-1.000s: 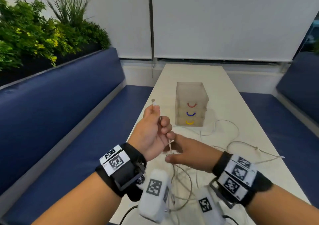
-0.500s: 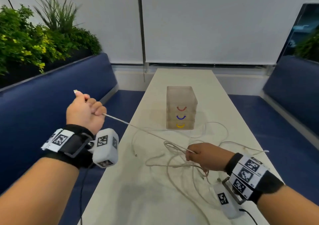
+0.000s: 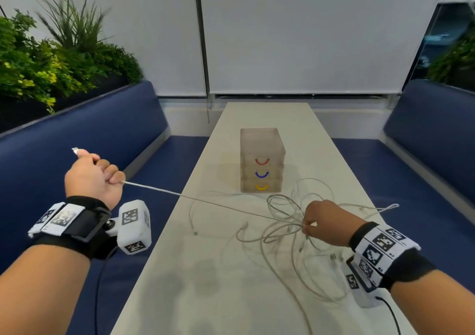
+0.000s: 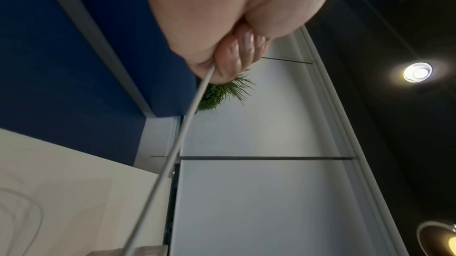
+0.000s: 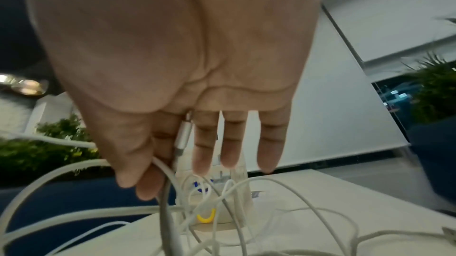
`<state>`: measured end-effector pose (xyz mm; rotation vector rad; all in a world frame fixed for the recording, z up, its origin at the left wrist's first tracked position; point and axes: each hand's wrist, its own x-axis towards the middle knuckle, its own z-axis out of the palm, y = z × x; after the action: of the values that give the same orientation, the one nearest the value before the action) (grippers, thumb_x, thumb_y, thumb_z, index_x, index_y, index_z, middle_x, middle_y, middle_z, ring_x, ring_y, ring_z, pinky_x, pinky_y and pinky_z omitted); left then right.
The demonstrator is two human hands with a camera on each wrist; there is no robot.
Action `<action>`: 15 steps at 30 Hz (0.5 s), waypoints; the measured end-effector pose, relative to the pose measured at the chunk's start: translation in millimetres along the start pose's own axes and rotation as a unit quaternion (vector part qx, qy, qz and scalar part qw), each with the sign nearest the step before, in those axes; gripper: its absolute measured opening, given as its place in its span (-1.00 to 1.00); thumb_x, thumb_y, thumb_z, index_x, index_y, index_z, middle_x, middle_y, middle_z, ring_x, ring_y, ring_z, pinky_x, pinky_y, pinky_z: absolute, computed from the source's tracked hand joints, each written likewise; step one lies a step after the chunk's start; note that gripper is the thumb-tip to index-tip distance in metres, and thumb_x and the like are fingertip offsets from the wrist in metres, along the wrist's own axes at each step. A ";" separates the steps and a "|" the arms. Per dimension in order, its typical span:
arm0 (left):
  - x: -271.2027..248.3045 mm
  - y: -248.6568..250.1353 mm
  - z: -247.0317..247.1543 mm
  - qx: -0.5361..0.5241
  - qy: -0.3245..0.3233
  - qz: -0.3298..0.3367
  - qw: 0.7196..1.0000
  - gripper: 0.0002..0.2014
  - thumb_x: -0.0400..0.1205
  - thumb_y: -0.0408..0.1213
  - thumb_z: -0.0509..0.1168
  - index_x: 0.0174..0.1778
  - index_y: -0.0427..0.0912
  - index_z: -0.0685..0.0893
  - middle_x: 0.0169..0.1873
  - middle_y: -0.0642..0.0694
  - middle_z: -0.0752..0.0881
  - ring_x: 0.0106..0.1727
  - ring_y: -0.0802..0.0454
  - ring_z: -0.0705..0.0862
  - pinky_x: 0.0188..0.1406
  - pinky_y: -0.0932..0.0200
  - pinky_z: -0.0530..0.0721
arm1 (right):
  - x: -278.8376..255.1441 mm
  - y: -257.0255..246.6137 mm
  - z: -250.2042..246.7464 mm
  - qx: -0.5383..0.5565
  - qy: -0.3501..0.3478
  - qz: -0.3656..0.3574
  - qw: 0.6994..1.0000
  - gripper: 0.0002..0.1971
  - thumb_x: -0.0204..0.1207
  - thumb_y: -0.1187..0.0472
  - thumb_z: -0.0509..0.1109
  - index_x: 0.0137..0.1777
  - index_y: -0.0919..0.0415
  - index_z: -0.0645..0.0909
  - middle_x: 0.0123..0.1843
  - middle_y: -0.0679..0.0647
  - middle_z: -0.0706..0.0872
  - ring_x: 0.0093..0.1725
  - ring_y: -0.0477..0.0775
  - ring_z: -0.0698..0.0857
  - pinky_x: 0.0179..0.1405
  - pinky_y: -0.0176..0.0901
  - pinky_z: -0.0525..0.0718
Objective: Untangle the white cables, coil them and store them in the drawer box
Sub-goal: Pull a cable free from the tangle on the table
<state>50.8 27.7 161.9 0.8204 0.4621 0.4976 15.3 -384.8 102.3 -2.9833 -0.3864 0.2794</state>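
The right hand [image 3: 326,221], low over the counter [image 3: 205,296], pinches a white cable [image 3: 205,201] between thumb and forefinger at the edge of the tangle of white cables [image 3: 282,229], its other fingers [image 5: 229,143] straight. That cable runs taut to the left hand [image 3: 92,178], fisted around it out over the blue bench [image 3: 77,139], plug end [image 3: 75,150] poking above the thumb. Beyond the tangle stands the drawer box [image 3: 262,162], drawers closed

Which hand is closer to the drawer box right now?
Right. The right hand sits over the table just in front of the drawer box, pinching the cable tangle. The left hand is off the table's left side, pulling one cable taut.
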 end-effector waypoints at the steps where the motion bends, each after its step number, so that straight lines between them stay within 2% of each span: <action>1: -0.6 1.0 1.6 0.005 0.008 0.002 1.000 -0.63 0.66 0.05 0.09 -0.43 -0.03 0.41 -0.62 0.08 0.24 -0.63 0.11 0.15 -0.64 0.23 0.09 | -0.8 1.2 2.4 -0.041 0.010 0.006 0.999 -0.71 0.56 -0.02 0.20 0.03 0.02 0.73 0.17 -0.06 0.63 0.24 0.03 0.54 0.18 -0.06 0.56; 3: -1.3 3.4 4.2 0.028 0.029 0.013 0.999 -0.65 0.65 0.03 0.10 -0.42 -0.03 0.40 -0.63 0.07 0.25 -0.64 0.11 0.16 -0.66 0.22 0.09 | -2.7 1.6 6.2 -0.120 0.059 -0.010 0.991 -0.73 0.56 -0.03 0.19 0.06 -0.08 0.71 0.29 -0.12 0.56 0.35 0.09 0.45 0.22 0.06 0.49; 5: -5.9 4.5 7.5 0.072 0.028 0.043 0.996 -0.70 0.64 -0.01 0.09 -0.39 -0.02 0.40 -0.63 0.08 0.26 -0.64 0.12 0.17 -0.68 0.24 0.09 | -4.2 -3.4 4.6 -0.157 0.145 -0.027 0.977 -0.89 0.39 0.03 0.41 -0.18 -0.09 0.77 0.18 -0.10 0.68 0.18 0.15 0.58 0.00 0.11 0.56; 6: -9.4 2.8 10.2 0.098 0.012 0.057 0.993 -0.73 0.63 -0.04 0.09 -0.38 -0.01 0.41 -0.63 0.08 0.27 -0.64 0.13 0.17 -0.70 0.26 0.09 | -4.3 -6.4 2.1 -0.158 0.181 -0.033 0.970 -0.99 0.25 0.07 0.54 -0.34 -0.08 0.76 0.04 -0.08 0.75 0.03 0.15 0.65 -0.16 0.08 0.61; 7: -18.2 0.7 15.7 0.121 -0.016 0.066 0.990 -0.76 0.62 -0.09 0.10 -0.38 0.00 0.41 -0.63 0.09 0.28 -0.66 0.14 0.17 -0.73 0.28 0.10 | -1.6 -9.5 0.6 -0.146 0.217 -0.048 0.964 -0.88 0.12 0.12 0.63 -0.44 -0.06 0.74 -0.08 -0.06 0.76 -0.09 0.15 0.68 -0.27 0.03 0.62; 9: -41.5 -10.9 31.2 0.167 -0.101 0.062 0.979 -0.76 0.62 -0.21 0.13 -0.40 0.00 0.42 -0.66 0.10 0.30 -0.71 0.18 0.19 -0.77 0.35 0.12 | 4.5 -23.5 -4.3 -0.080 0.264 -0.085 0.957 -0.81 0.03 0.21 0.68 -0.46 -0.03 0.72 -0.13 -0.01 0.74 -0.13 0.18 0.66 -0.32 0.00 0.62; 10: -56.2 -20.5 40.5 0.210 -0.150 0.059 0.964 -0.74 0.62 -0.26 0.13 -0.42 -0.01 0.44 -0.69 0.09 0.33 -0.72 0.19 0.22 -0.75 0.36 0.15 | 6.0 -33.5 -7.8 -0.060 0.291 -0.107 0.949 -0.83 0.06 0.24 0.66 -0.43 0.00 0.74 -0.08 0.03 0.74 -0.06 0.17 0.59 -0.29 0.04 0.64; 12: -87.5 -43.6 57.5 0.332 -0.235 0.080 0.910 -0.71 0.61 -0.26 0.17 -0.46 0.01 0.53 -0.69 0.11 0.39 -0.63 0.12 0.29 -0.63 0.27 0.25 | 7.4 -51.7 -12.5 -0.023 0.326 -0.137 0.935 -0.93 0.19 0.24 0.54 -0.36 0.05 0.75 -0.01 0.09 0.73 0.03 0.14 0.43 -0.22 0.08 0.65; 13: -101.8 -54.3 63.5 0.388 -0.271 0.092 0.876 -0.71 0.60 -0.22 0.23 -0.48 0.03 0.57 -0.65 0.12 0.41 -0.58 0.08 0.30 -0.59 0.21 0.25 | 7.8 -58.7 -15.4 -0.016 0.326 -0.137 0.935 -0.94 0.26 0.22 0.44 -0.34 0.07 0.75 -0.03 0.09 0.73 0.02 0.14 0.43 -0.23 0.05 0.65; 15: -127.2 -75.2 71.9 0.463 -0.347 0.103 0.809 -0.78 0.56 -0.11 0.36 -0.41 0.02 0.59 -0.56 0.12 0.45 -0.57 0.14 0.37 -0.59 0.23 0.33 | 10.2 -67.2 -20.3 -0.013 0.310 -0.138 0.941 -0.78 0.36 0.15 0.24 -0.33 0.10 0.73 -0.20 0.06 0.71 -0.16 0.17 0.58 -0.37 -0.07 0.61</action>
<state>8.6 -131.0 171.0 1.9281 -0.1205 0.1016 12.8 -319.6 130.0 -2.7818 -0.7073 -0.6778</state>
